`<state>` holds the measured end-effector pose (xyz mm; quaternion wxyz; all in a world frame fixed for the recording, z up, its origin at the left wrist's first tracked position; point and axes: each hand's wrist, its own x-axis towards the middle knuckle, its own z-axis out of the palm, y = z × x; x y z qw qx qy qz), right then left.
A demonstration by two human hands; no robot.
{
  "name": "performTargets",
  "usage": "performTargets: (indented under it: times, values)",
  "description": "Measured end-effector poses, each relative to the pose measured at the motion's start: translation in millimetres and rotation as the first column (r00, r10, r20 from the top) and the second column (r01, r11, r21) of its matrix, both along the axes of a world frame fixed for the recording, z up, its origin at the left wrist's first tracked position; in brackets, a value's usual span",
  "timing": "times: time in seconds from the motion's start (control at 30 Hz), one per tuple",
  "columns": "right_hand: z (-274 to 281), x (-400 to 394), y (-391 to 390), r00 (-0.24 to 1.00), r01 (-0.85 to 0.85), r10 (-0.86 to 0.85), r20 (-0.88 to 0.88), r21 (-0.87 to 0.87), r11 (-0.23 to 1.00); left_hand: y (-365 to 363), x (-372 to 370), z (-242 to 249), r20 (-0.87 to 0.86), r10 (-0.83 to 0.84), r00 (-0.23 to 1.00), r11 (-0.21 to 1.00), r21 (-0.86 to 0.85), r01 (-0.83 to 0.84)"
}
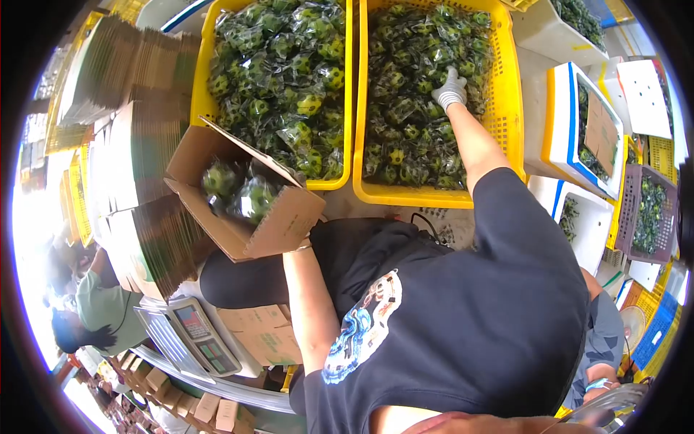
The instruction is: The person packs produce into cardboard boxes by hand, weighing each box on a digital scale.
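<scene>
My left hand (301, 244) supports an open cardboard box (285, 220) at its lower right edge; most of the fingers are hidden by the box. Inside the tilted box lie a few green fruits in clear plastic bags (256, 197). My right hand (450, 91), in a white glove, reaches into the right yellow crate (510, 108) with thumb and fingers apart. It touches the bagged green fruits (405, 94) that fill this crate. Beside it, the left yellow crate (350, 94) holds more of the same bagged fruits.
Stacks of flattened cardboard boxes (137, 152) stand at the left. A digital scale (199, 333) is at lower left, near a person in a green shirt (108, 311). White foam boxes (560, 130) and a purple crate (669, 217) line the right, where another person's arm (600, 376) shows.
</scene>
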<state>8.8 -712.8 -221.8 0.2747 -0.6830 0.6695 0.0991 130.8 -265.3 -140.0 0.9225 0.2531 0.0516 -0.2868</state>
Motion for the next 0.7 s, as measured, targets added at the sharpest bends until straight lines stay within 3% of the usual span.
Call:
performTargets:
  times: [0.03, 0.13, 0.2, 0.23, 0.27, 0.33, 0.4, 0.43, 0.47, 0.5, 0.57, 0.63, 0.7]
  values:
    - [-3, -5, 2, 0.999, -0.037, 0.037, -0.008, -0.061, 0.997, -1, 0, 1, -0.002, -0.001, 1.0, 1.0, -0.006, 0.001]
    - [-7, -26, 19, 0.957, -0.276, 0.277, 0.087, -0.023, 0.961, -1, 0, 6, -0.005, 0.01, 1.0, 1.0, -0.001, -0.01]
    - [-4, -33, 39, 0.923, -0.309, 0.273, 0.271, 0.102, 0.945, -1, 2, 8, -0.009, 0.032, 0.999, 0.999, -0.007, -0.032]
    - [-4, -29, 51, 0.863, -0.46, 0.417, 0.285, 0.103, 0.882, 2, 1, 10, -0.008, 0.045, 0.999, 0.999, -0.01, -0.045]
    - [-3, -31, 66, 0.847, -0.496, 0.468, 0.251, 0.057, 0.867, 3, 2, 10, -0.008, 0.051, 0.999, 0.999, -0.009, -0.052]
    - [25, -21, 93, 0.785, -0.45, 0.371, 0.497, 0.046, 0.892, 2, 2, 10, -0.014, 0.069, 0.998, 0.997, -0.023, -0.069]
    - [71, 1, 125, 0.439, -0.377, 0.035, 0.898, 0.148, 0.914, 8, 1, 9, -0.022, 0.101, 0.995, 0.994, -0.043, -0.102]
    - [122, 13, 148, 0.254, -0.41, -0.049, 0.966, 0.153, 0.899, 10, 2, 8, -0.021, 0.113, 0.993, 0.992, -0.057, -0.114]
    - [177, 25, 168, 0.064, -0.443, -0.14, 0.988, 0.154, 0.883, 12, 3, 4, -0.02, 0.127, 0.992, 0.989, -0.073, -0.128]
    - [211, 32, 179, -0.092, -0.593, -0.236, 0.968, 0.137, 0.793, 13, 6, 1, -0.02, 0.131, 0.991, 0.987, -0.094, -0.133]
    - [263, 42, 200, -0.233, -0.745, -0.359, 0.904, 0.071, 0.663, 15, 7, 1, -0.022, 0.129, 0.991, 0.983, -0.129, -0.13]
    - [298, 58, 223, -0.26, -0.84, -0.303, 0.917, -0.061, 0.539, 14, 9, 2, -0.023, 0.121, 0.992, 0.976, -0.18, -0.123]
    - [322, 79, 253, -0.269, -0.837, 0.096, 0.958, -0.282, 0.468, 19, 12, 8, -0.017, 0.125, 0.992, 0.965, -0.23, -0.125]
